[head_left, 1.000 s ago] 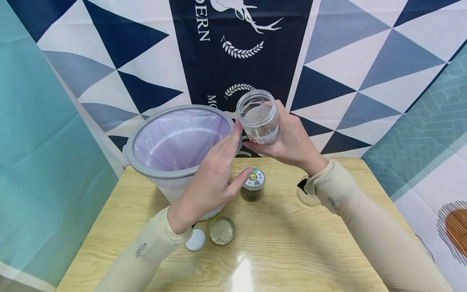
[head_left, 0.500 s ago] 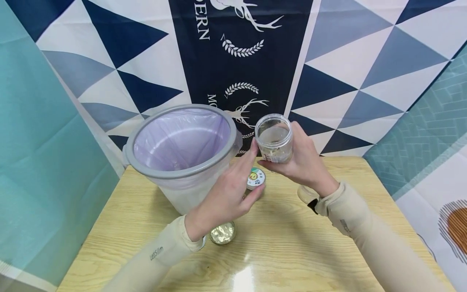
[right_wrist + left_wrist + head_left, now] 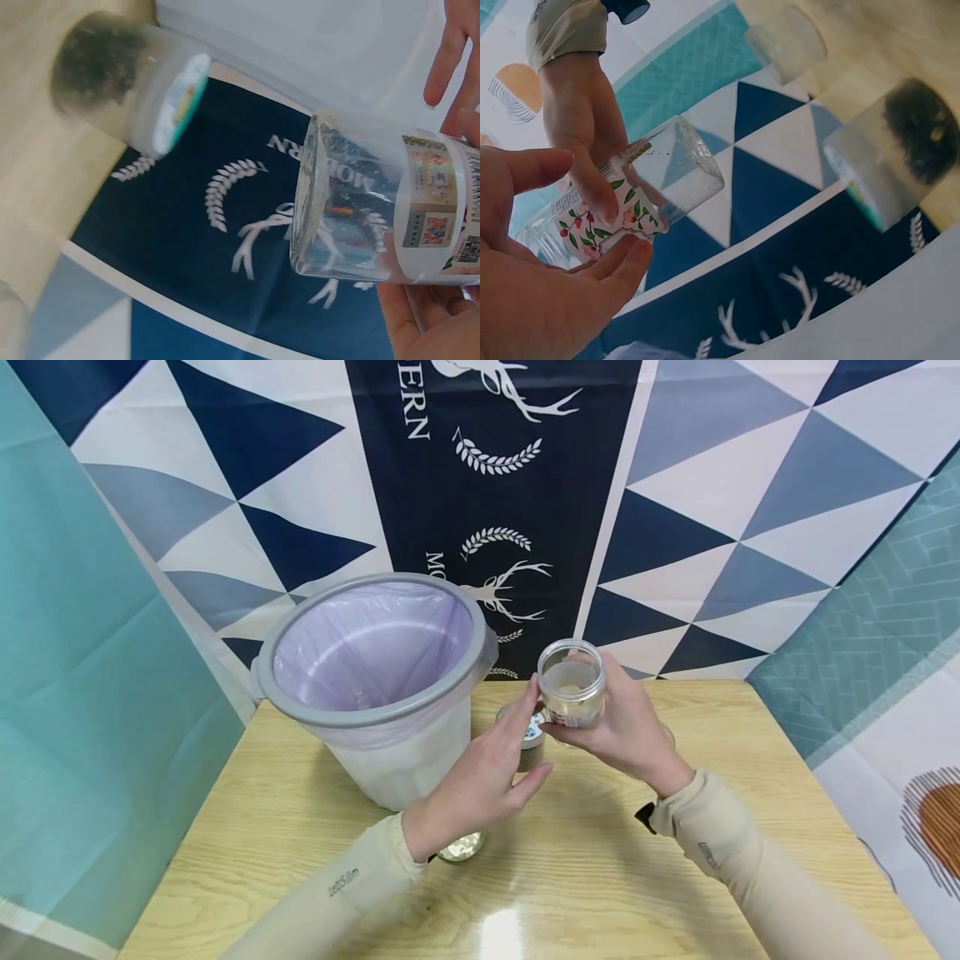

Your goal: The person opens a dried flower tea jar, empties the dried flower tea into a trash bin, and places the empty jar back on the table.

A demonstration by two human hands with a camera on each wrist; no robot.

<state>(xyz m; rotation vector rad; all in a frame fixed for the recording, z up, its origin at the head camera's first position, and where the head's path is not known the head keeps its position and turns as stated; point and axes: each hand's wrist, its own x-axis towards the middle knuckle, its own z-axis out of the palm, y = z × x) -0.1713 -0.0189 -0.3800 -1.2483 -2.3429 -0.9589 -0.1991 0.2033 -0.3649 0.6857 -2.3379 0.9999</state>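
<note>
My right hand (image 3: 630,718) grips a clear jar (image 3: 572,689) whose uncovered mouth faces up toward the head camera. Its label with flowers, berries and leaves shows in the left wrist view, and a few dark specks cling inside the jar (image 3: 686,176). My left hand (image 3: 480,781) has its fingers extended, with their tips at the jar's label and the thumb held apart. Below the hands, a lidded jar (image 3: 531,750) with a printed lid stands partly covered by my left fingers. Dark leafy-looking stuff fills that lidded jar (image 3: 105,67) in the right wrist view.
A white bin (image 3: 390,772) with a grey rim (image 3: 360,718) and a lilac liner stands to the left on the wooden table (image 3: 262,835). Near my left wrist lies a shiny gold lid (image 3: 463,847). A clear container (image 3: 789,45) stands on the table, blurred.
The right hand has lowered the jar and moved it slightly right, away from the bin. My left hand has followed it, and the white disc on the table is now hidden behind my left arm.
</note>
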